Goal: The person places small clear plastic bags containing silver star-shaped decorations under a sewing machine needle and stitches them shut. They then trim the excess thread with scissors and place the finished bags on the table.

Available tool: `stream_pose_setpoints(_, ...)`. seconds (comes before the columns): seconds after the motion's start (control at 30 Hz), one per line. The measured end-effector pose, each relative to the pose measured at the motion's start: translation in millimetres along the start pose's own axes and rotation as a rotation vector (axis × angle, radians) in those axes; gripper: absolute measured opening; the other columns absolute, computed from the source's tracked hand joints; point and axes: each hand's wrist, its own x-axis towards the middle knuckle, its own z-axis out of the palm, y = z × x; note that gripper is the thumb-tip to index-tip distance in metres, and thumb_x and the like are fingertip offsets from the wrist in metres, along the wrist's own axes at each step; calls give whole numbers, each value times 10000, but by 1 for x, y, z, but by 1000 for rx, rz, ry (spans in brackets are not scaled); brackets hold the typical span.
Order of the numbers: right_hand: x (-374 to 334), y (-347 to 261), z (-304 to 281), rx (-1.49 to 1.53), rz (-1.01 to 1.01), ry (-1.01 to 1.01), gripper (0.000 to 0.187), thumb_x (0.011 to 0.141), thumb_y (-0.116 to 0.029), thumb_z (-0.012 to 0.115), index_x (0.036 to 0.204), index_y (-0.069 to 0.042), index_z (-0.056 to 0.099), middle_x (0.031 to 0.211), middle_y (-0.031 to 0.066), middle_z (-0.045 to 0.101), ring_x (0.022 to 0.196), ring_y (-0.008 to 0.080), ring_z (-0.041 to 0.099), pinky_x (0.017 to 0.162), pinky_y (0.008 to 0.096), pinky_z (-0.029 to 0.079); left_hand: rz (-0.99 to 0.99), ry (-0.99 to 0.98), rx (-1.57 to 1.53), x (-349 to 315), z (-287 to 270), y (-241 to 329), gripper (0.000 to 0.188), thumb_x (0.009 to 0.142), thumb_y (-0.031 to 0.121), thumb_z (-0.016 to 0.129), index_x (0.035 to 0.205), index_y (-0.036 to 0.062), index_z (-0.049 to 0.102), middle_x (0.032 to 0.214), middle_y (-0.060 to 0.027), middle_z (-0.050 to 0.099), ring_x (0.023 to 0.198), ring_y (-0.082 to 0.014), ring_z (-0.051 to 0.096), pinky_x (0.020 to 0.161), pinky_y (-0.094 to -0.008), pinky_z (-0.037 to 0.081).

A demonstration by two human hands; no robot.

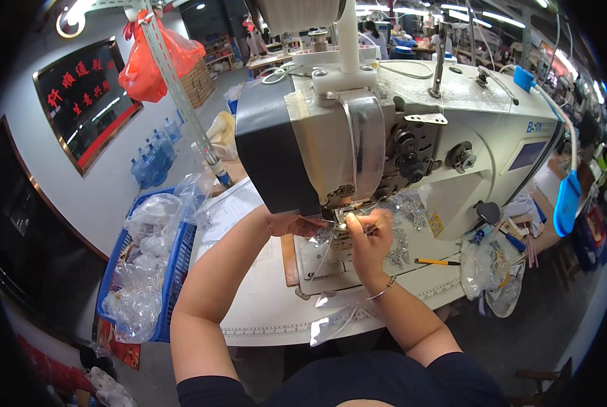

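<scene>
Both my hands are under the head of a white and grey sewing machine (276,149), close to its lit needle area. My left hand (296,225) comes in from the left, partly hidden by the dark machine cover, with its fingers closed at a crinkled clear plastic piece (322,235). Thumb and fingers of my right hand (372,239) pinch the plastic's edge just right of the needle; the exact grip is too small to make out. A clear plastic strip (327,327) droops near the table's front edge. Small shiny silver pieces (399,252) lie beside my right hand.
A blue basket (176,271) full of clear plastic bags stands at the left. On the white table (249,315) lie papers (232,210), a yellow pen (437,262) and, at right, a plastic bag (478,266). A blue tag-like piece (568,203) hangs at the right.
</scene>
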Motion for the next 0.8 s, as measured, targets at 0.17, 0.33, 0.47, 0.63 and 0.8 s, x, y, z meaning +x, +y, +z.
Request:
stream_pose_setpoints(0.17, -1, 7, -3, 26, 30, -33, 158, 747, -67, 697, 712, -64, 542, 775, 34, 450, 768, 155, 416, 694, 271, 351, 102, 23, 45, -15, 25, 16, 509, 790, 37, 638, 1257, 154, 475, 977, -25, 601, 733, -132, 612, 636, -280, 540)
stream_pose_setpoints(0.33, -1, 3, -5, 75, 20, -73, 147, 736, -70, 704, 716, -64, 559, 768, 37, 458, 792, 173, 420, 728, 289, 353, 96, 76, -16, -5, 9, 8, 483, 827, 83, 598, 1282, 164, 458, 999, -33, 605, 696, -158, 622, 583, -272, 541)
stream_pose_setpoints(0.47, -1, 5, -9, 98, 66, -100, 143, 708, -72, 713, 711, -70, 570, 777, 52, 474, 805, 198, 441, 757, 315, 373, 100, 70, 64, -3, 12, 12, 453, 854, 147, 562, 1292, 143, 446, 1009, -62, 607, 701, -178, 635, 579, -292, 552)
stream_pose_setpoints(0.63, -2, 7, -10, 92, 51, -84, 125, 695, -66, 700, 716, -66, 577, 818, 58, 470, 809, 198, 451, 767, 308, 383, 126, 44, 106, -10, 17, 17, 461, 832, 127, 590, 1274, 137, 462, 991, -60, 607, 702, -165, 630, 592, -287, 552)
stream_pose_setpoints(0.8, 3, 2, -8, 30, 149, -99, 112, 689, -62, 694, 716, -61, 585, 825, 62, 463, 821, 197, 460, 761, 301, 391, 147, 16, 146, -14, 18, 20, 469, 809, 106, 617, 1256, 131, 477, 973, -57, 606, 702, -152, 624, 604, -282, 551)
